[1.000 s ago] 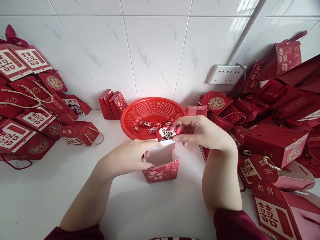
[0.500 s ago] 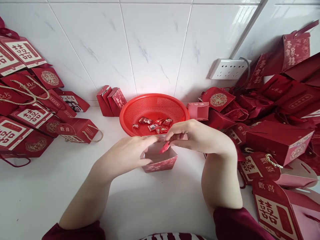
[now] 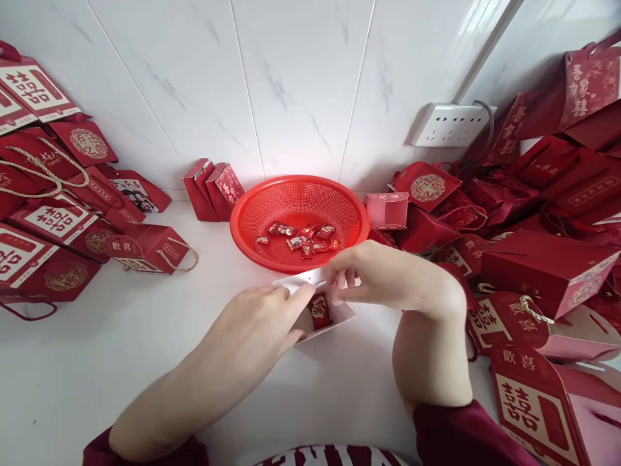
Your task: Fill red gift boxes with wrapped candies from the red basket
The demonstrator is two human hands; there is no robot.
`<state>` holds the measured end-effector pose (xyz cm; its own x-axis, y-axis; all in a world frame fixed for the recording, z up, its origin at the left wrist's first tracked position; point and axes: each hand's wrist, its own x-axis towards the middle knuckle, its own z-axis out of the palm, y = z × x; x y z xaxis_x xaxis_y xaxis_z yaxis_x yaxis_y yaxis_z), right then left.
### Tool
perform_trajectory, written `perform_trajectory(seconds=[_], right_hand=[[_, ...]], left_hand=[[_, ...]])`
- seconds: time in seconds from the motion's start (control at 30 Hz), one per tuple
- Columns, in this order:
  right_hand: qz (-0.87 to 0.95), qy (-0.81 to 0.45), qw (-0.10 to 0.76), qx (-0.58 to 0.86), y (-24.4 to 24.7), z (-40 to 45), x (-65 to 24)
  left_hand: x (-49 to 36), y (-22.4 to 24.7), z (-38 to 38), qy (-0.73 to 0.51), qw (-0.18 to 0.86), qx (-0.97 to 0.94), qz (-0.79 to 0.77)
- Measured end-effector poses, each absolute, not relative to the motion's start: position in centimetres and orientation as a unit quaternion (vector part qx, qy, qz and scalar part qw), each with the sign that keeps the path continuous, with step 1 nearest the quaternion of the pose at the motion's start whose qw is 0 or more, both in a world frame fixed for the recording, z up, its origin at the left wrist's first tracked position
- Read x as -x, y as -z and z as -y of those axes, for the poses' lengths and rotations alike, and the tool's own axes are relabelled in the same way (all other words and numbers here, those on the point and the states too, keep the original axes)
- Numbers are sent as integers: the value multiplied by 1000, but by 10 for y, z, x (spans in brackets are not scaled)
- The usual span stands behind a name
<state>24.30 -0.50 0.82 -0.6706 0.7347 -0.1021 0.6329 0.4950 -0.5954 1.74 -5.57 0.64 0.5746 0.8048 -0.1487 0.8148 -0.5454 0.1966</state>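
An open paper gift box, white inside, stands on the counter in front of me, its lid flaps up. Inside it lies a red wrapped candy with pale lettering. My left hand is closed on the box's left side, thumb low and index finger along the upper edge. Over the back right corner, my right hand has its fingers curled at the raised white flap. Just behind the box, a red plastic basket holds several small wrapped candies.
Red gift boxes are stacked on the left, with more boxes piled on the right. Two narrow boxes stand against the tiled wall. A white power strip is by the wall at right.
The red packet that was between my right fingers is gone from them, and a red candy now lies in the box. The box has tilted, and my right fingers are at its flap.
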Motion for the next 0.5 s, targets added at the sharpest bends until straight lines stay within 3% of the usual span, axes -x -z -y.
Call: perform_trajectory(seconds=[0.17, 0.33, 0.5], right_hand=[[871, -227, 60, 432, -2, 4, -237], [875, -239, 55, 417, 0, 3, -237], [866, -270, 37, 419, -1, 1, -232]], left_hand=[[-19, -10, 40, 9, 134, -867, -479], [-1, -17, 19, 4, 141, -837, -528], [21, -23, 6, 34, 241, -840, -485]])
